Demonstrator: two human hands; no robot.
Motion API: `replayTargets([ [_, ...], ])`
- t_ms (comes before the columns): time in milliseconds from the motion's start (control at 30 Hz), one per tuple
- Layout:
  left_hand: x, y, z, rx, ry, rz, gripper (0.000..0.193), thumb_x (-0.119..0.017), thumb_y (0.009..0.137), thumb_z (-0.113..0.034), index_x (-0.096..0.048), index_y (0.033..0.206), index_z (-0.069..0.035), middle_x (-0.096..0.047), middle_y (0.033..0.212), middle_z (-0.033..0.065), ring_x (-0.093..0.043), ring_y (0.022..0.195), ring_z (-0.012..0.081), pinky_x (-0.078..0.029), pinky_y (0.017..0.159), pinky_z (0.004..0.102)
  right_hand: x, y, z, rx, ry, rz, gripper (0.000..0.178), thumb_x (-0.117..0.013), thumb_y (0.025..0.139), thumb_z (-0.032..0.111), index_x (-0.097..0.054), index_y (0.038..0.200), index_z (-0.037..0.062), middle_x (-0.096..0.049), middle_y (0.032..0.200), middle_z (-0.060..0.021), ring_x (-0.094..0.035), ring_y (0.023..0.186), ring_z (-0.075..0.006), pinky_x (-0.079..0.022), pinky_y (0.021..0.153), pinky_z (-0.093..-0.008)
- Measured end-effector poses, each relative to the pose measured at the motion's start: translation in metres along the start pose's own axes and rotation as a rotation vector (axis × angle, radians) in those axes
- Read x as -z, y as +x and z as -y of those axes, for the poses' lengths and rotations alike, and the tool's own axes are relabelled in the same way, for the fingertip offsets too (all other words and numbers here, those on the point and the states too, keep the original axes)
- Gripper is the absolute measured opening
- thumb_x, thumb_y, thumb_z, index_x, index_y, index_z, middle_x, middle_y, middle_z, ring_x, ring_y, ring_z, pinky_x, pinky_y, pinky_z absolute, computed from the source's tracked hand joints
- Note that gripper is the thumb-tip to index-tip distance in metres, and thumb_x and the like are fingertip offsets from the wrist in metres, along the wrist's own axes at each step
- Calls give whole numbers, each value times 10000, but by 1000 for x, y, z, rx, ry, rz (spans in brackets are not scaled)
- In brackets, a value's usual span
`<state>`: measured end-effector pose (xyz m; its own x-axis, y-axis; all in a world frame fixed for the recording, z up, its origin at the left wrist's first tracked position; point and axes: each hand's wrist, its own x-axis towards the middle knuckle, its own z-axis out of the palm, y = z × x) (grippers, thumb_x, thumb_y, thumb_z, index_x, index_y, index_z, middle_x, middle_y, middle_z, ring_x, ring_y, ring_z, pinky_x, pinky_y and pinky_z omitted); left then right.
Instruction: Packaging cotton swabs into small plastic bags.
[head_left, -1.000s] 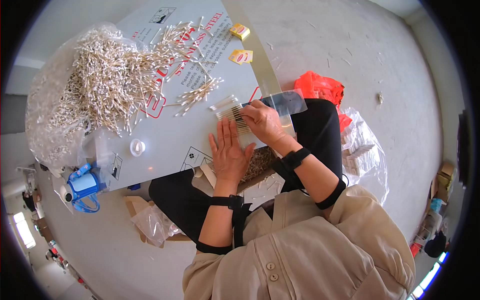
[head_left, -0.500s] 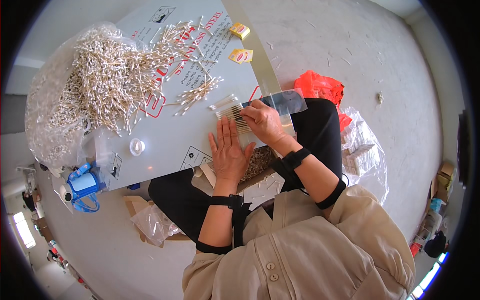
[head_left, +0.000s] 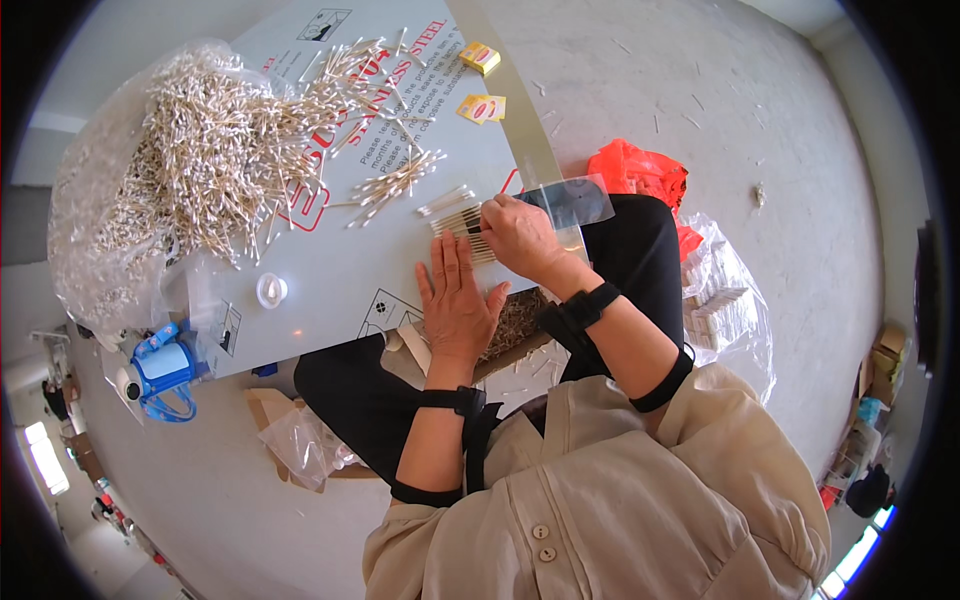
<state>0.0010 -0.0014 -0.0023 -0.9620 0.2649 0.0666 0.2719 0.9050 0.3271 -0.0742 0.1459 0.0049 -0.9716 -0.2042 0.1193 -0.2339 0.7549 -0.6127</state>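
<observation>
A row of cotton swabs lies side by side near the table's right edge. My left hand rests flat, its outstretched fingertips at the near ends of the row. Over the row's right part, my right hand is closed with its fingers curled in. What it grips, if anything, is hidden; a dark patch shows on the swabs beside its fingertips. A clear plastic sheet sticks out past the table edge beyond that hand. Farther left lies a loose bunch of cotton swabs.
A big clear bag spills a heap of swabs on the metal-topped table. Also there are a small white tub, a blue bottle and a yellow box. A red bag and open carton sit below.
My right hand has shifted slightly left and turned, so that its back faces up more. My left hand stays in place.
</observation>
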Motion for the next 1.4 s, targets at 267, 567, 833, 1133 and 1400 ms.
replayTargets([
  [267,1,0,0,7,-7,-1,820,-612,896,-448,-279,1491,7,-251,1570,186,-198,1470,354,-136,1178,545,-2,-4,-1,23,117,-88,43,-594,793,79,-634,795,63,-630,795,-131,-649,773,-347,-527,675,-430],
  [567,0,1,0,0,7,-9,830,-612,890,-463,-284,1489,10,-259,1566,188,-203,1468,354,-132,1182,534,3,5,-4,-102,166,16,126,-594,772,92,-708,826,79,-680,808,-148,-659,774,-356,-535,679,-410],
  [833,1,0,1,3,26,-14,844,-620,882,-466,-280,1492,8,-277,1555,191,-220,1462,348,-145,1178,535,24,3,13,-397,1140,174,125,-610,915,53,-667,983,-35,-616,824,19,-485,695,-60,-418,637,-215],
  [1133,1,2,-2,0,37,-11,855,-631,873,-473,-286,1492,5,-272,1557,189,-222,1463,335,-155,1175,536,25,-5,16,-434,1665,229,144,-596,944,49,-659,1056,-17,-591,844,7,-450,674,-77,-405,623,-209],
  [1400,2,2,-3,5,36,-8,862,-635,871,-472,-278,1494,5,-260,1562,188,-216,1464,338,-155,1176,535,21,-4,9,-451,1675,224,145,-577,958,51,-654,1067,-4,-586,838,9,-454,675,-71,-422,613,-200],
])
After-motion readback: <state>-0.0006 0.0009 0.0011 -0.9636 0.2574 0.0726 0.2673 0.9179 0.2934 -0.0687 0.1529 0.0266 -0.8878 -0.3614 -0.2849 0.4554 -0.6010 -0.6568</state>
